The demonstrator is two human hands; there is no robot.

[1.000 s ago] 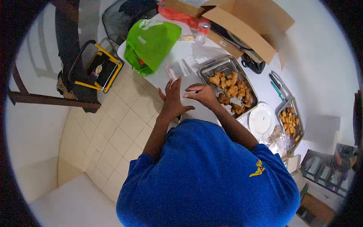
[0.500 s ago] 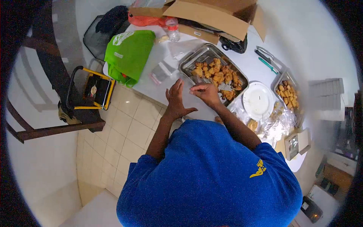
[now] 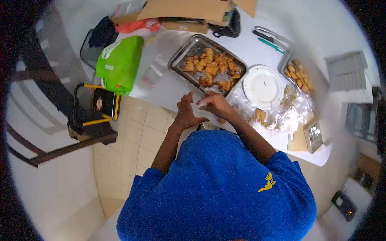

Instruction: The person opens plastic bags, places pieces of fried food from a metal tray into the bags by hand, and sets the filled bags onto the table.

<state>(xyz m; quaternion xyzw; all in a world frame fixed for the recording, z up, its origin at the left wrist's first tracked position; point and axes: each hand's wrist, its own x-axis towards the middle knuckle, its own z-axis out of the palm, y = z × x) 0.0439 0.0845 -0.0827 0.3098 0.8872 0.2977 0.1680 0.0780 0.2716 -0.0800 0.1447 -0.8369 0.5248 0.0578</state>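
My left hand [image 3: 186,115] is over the near edge of the table, its thumb stretched out away from the other fingers. Just to its right, my right hand [image 3: 218,106] has its fingers bent together in a pinch. Something pale and thin, perhaps clear plastic, shows between the hands, but I cannot make it out. Beyond them lies a metal tray [image 3: 179,53] of browned fried pieces [image 3: 212,64]. A white plate [image 3: 263,87] with small specks on it is right of the tray, beside crumpled clear plastic [image 3: 287,114] with more pieces.
A second tray of browned pieces [image 3: 298,76] stands at the right, near knives [image 3: 268,38] and a green-handled tool [image 3: 271,45]. At the back is a cardboard box [image 3: 183,10]. A green bag [image 3: 119,64] sits left, above a yellow-and-black frame [image 3: 96,104]. A small box [image 3: 313,137] lies near the right corner.
The view has shifted, so the tray and plate appear further left. My right hand has come lower and closer to my left hand, which keeps its thumb spread.
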